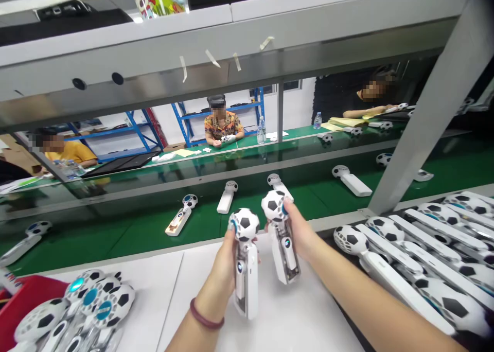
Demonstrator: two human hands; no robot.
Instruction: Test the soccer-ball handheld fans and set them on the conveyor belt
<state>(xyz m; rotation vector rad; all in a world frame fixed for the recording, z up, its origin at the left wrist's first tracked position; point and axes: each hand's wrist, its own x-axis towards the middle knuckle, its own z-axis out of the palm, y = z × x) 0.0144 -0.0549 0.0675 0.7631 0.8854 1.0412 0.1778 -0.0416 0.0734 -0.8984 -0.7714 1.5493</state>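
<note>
My left hand [227, 262] is wrapped round a white handheld fan [251, 277] with a black-and-white football-patterned head, held upright over the white worktop [297, 321]. Beside it, my right hand [299, 228] grips a second football fan [275, 206], tilted slightly, its handle open with the inner parts showing. The two fans are apart, heads upward. Most of the fingers of both hands are hidden behind the fans; the thumbs press near the heads.
More football fans lie on the green conveyor [131, 239]. Rows of fans [405, 285] fill the right side; a pile [92, 300] sits by a red bin [42, 290] at left. A metal post [420, 100] and shelf beam stand ahead. Three people sit across the line.
</note>
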